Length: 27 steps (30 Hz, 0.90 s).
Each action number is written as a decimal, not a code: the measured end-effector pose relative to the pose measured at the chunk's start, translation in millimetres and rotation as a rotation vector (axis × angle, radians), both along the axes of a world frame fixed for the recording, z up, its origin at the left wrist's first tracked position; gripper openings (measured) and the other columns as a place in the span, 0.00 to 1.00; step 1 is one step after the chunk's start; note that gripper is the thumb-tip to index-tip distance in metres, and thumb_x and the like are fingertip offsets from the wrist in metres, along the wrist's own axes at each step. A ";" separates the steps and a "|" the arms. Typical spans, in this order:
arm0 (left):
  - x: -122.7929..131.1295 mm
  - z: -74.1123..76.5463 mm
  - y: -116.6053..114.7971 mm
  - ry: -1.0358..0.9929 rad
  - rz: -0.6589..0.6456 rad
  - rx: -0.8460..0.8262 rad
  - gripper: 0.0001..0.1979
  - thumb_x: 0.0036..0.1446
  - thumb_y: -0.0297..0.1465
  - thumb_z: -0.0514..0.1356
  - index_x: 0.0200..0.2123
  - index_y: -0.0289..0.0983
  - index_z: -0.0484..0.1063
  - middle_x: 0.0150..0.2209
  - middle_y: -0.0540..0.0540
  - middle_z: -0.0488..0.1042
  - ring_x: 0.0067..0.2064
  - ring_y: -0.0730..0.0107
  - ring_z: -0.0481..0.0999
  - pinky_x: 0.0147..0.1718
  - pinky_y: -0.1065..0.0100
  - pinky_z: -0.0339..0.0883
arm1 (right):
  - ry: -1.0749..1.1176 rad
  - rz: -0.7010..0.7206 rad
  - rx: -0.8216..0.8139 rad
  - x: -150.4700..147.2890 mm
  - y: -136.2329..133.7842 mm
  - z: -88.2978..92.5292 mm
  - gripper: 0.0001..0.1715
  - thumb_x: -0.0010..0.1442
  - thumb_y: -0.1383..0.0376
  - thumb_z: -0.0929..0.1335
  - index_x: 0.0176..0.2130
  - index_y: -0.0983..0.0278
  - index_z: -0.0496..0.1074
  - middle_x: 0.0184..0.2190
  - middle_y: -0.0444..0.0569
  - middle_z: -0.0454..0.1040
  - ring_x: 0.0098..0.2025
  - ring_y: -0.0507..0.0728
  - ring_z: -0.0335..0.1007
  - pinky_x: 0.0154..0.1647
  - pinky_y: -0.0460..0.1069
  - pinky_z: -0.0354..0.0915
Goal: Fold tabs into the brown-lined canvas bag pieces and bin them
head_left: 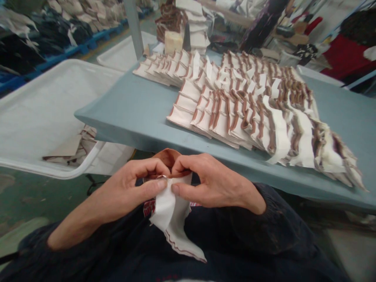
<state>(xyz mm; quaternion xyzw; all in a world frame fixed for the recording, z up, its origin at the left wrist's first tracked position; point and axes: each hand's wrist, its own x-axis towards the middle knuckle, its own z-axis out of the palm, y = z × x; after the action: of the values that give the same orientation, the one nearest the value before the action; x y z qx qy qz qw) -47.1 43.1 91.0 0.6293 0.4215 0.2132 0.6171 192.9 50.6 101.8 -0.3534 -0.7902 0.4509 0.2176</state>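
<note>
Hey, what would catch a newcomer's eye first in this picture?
Probably the overlapping rows of cream fabric pieces with brown edges, spread across the blue-grey covered table ahead. Next, low in the middle, the white cloth piece with a brown-lined lower edge, pinched in the grip of the left hand and right hand. To the left sits a large white plastic bin with some beige pieces inside.

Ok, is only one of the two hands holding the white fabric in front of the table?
No, the left hand and the right hand both pinch the white fabric with their thumbs on its near side.
</note>
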 end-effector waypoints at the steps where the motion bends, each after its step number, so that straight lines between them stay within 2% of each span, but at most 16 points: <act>1: -0.8 -2.7 -1.1 -0.019 0.006 -0.042 0.12 0.67 0.42 0.66 0.36 0.40 0.79 0.30 0.51 0.78 0.28 0.69 0.76 0.27 0.73 0.71 | 0.007 0.010 -0.030 1.9 0.9 1.4 0.06 0.67 0.65 0.72 0.37 0.61 0.72 0.32 0.41 0.76 0.34 0.52 0.68 0.37 0.47 0.61; 4: -2.2 -6.2 -3.8 -0.043 0.014 -0.102 0.12 0.67 0.43 0.66 0.38 0.40 0.79 0.30 0.51 0.78 0.27 0.69 0.76 0.26 0.72 0.72 | 0.005 0.018 -0.100 5.8 3.0 2.9 0.07 0.71 0.65 0.70 0.38 0.62 0.74 0.34 0.42 0.78 0.35 0.52 0.70 0.38 0.48 0.63; 6: -1.4 -4.2 -5.1 -0.021 0.016 -0.077 0.13 0.67 0.43 0.65 0.37 0.40 0.79 0.30 0.51 0.77 0.27 0.69 0.76 0.26 0.71 0.72 | -0.005 0.017 -0.119 6.1 3.5 1.4 0.07 0.72 0.65 0.70 0.38 0.62 0.74 0.34 0.42 0.78 0.34 0.52 0.69 0.38 0.48 0.63; 11: 3.4 2.0 -9.0 0.171 0.089 0.213 0.09 0.65 0.38 0.64 0.35 0.41 0.80 0.31 0.50 0.79 0.34 0.64 0.77 0.30 0.70 0.72 | 0.027 0.012 -0.079 2.9 3.5 -6.0 0.11 0.75 0.62 0.69 0.38 0.62 0.73 0.31 0.40 0.74 0.32 0.51 0.65 0.35 0.47 0.60; 13: 4.0 0.8 -10.6 0.163 0.112 0.247 0.08 0.66 0.37 0.63 0.35 0.41 0.79 0.32 0.50 0.79 0.34 0.64 0.77 0.29 0.71 0.71 | 0.060 0.013 -0.043 1.8 3.5 -8.1 0.11 0.75 0.62 0.69 0.38 0.62 0.73 0.31 0.40 0.73 0.31 0.50 0.64 0.35 0.47 0.59; 16: 3.0 -3.6 -12.0 0.054 0.106 0.173 0.08 0.67 0.38 0.64 0.36 0.41 0.77 0.31 0.52 0.75 0.30 0.69 0.74 0.26 0.73 0.68 | 0.106 0.019 -0.057 1.1 2.5 -9.4 0.12 0.76 0.62 0.69 0.38 0.62 0.73 0.31 0.40 0.73 0.32 0.50 0.64 0.36 0.47 0.59; 21: -0.2 -8.1 -15.1 -0.104 0.118 0.068 0.10 0.67 0.38 0.67 0.36 0.39 0.77 0.29 0.55 0.69 0.26 0.75 0.68 0.24 0.76 0.63 | 0.171 0.017 -0.174 1.6 -0.7 -11.3 0.16 0.77 0.57 0.70 0.38 0.62 0.72 0.31 0.39 0.70 0.31 0.50 0.61 0.33 0.47 0.57; 27: -1.4 -9.0 -19.8 -0.204 0.109 0.008 0.10 0.66 0.39 0.70 0.37 0.39 0.78 0.30 0.54 0.71 0.25 0.75 0.70 0.22 0.77 0.63 | 0.265 0.034 -0.291 1.5 -1.1 -16.0 0.18 0.76 0.54 0.73 0.38 0.63 0.73 0.32 0.40 0.70 0.33 0.51 0.61 0.34 0.47 0.58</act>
<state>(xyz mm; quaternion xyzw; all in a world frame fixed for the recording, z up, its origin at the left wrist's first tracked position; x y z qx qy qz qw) -48.5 23.3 82.0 0.5831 0.3891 0.3109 0.6418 194.3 49.5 85.7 -0.3051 -0.6869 0.6068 0.2587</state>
